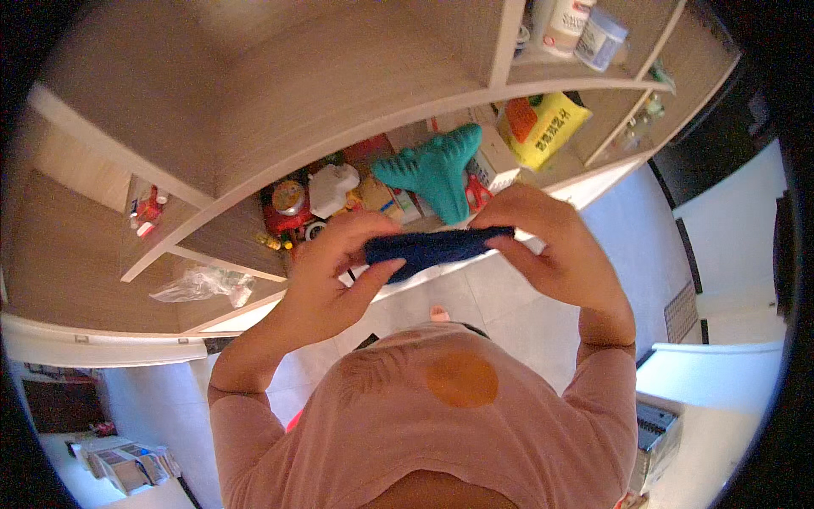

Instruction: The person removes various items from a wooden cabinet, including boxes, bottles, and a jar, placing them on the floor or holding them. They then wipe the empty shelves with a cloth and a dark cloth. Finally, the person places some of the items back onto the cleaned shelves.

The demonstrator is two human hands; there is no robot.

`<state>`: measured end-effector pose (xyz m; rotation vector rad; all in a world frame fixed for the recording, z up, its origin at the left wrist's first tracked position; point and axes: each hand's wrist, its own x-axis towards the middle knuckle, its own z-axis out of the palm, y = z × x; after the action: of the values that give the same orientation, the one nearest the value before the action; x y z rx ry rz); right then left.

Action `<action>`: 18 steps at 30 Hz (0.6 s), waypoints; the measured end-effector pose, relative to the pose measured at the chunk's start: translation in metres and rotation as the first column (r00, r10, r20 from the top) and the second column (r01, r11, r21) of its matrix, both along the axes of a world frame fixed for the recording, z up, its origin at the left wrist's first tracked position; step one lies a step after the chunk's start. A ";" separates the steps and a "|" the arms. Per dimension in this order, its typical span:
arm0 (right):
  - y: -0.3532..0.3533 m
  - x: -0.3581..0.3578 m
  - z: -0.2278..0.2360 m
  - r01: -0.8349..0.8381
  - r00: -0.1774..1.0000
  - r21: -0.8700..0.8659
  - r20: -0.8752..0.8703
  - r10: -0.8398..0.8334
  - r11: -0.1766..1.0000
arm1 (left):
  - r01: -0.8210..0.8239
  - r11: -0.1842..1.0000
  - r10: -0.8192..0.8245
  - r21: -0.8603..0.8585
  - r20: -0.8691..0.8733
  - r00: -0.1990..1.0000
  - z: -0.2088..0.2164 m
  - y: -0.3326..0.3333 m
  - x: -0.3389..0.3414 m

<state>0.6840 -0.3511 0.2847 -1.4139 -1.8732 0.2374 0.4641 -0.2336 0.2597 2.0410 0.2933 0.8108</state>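
Between my two hands a folded dark blue cloth (437, 248) is stretched level in front of the shelf unit. My left hand (326, 276) pinches its left end, thumb below and fingers above. The right end is gripped the same way by my right hand (543, 242). Just beyond the cloth, in the shelf's middle compartment, lies a teal ridged object with wing-like arms (437, 170). Left of it sit a white plastic piece (333, 188) and a round can-like thing with an orange top (288, 197). Red-handled scissors (477, 193) lie close to my right fingers.
The wooden shelf unit (339, 140) spans ahead of me. A yellow packet (547, 131) lies right of the teal object, jars (600, 40) stand at the upper right, and a clear plastic bag (203, 287) lies at the left. Tiled floor (492, 297) shows below.
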 end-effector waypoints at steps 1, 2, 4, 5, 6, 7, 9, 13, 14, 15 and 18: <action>0.001 -0.002 0.015 -0.007 1.000 0.028 -0.005 0.008 1.000 | -0.027 0.993 0.023 0.115 0.037 0.999 0.012 0.003 -0.004; 0.009 -0.004 0.031 0.005 1.000 0.124 0.024 -0.008 0.992 | -0.085 0.992 0.066 0.094 0.189 0.980 0.026 0.006 -0.003; 0.034 -0.006 0.062 0.016 0.990 0.280 0.129 -0.054 0.960 | -0.236 0.970 0.211 0.060 0.279 0.937 0.063 0.011 0.005; 0.052 -0.006 0.077 -0.009 0.977 0.352 0.204 -0.068 0.936 | -0.325 0.934 0.276 0.149 0.279 0.920 0.083 0.019 0.007; 0.076 -0.004 0.088 0.011 0.975 0.359 0.202 -0.089 0.933 | -0.365 0.908 0.294 0.207 0.308 0.905 0.096 0.037 0.011; 0.098 -0.001 0.100 0.047 0.970 0.365 0.204 -0.130 0.930 | -0.391 0.883 0.296 0.260 0.339 0.893 0.107 0.056 0.019; 0.134 0.000 0.123 0.157 0.888 0.417 0.337 -0.313 0.895 | -0.308 0.910 0.233 0.278 0.271 0.934 0.133 0.070 0.019; 0.179 -0.018 0.114 0.315 0.681 0.417 0.526 -0.509 0.853 | -0.639 0.566 0.392 0.521 0.512 0.764 0.127 0.093 0.008; 0.192 -0.011 0.098 0.205 0.723 0.386 0.560 -0.405 0.900 | -0.687 0.474 0.336 0.551 0.608 0.720 0.124 0.084 -0.005; 0.199 -0.014 0.085 0.096 0.806 0.363 0.518 -0.286 0.927 | -0.733 0.379 0.265 0.565 0.692 0.671 0.125 0.079 -0.018; 0.195 -0.042 0.063 0.158 0.804 -0.001 0.580 -0.128 0.987 | -0.833 0.096 0.107 0.544 0.827 0.552 0.133 0.093 -0.052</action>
<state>0.6424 -0.1564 0.3481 -1.7958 -2.2304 -0.2624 0.4119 -0.1404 0.3931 2.4961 0.1502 2.6579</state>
